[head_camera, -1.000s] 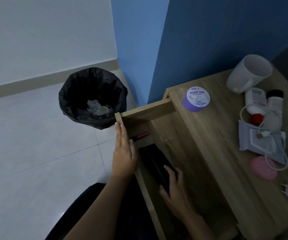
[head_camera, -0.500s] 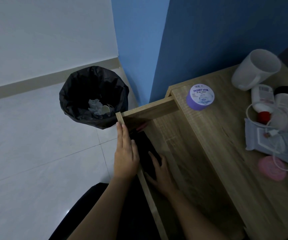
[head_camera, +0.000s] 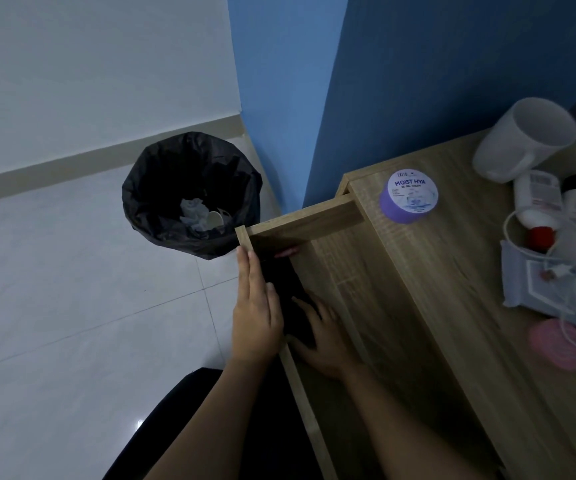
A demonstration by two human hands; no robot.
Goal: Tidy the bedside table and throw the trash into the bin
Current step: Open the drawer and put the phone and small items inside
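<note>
The wooden bedside table has its drawer pulled out. My left hand lies flat, fingers together, along the drawer's front panel. My right hand is inside the drawer, fingers and thumb around the near end of a flat black case that lies against the front panel. A pink stick lies in the drawer's far corner. On the floor to the left stands a bin lined with a black bag, with crumpled paper and a cup inside.
On the tabletop are a purple cream jar, a tipped white mug, two lying bottles, a grey wipes pack under a white cable, and a pink round case. Blue wall stands behind.
My right hand has slid the black case from the middle of the drawer to its front panel, toward the far corner. My left hand has stayed on the panel.
</note>
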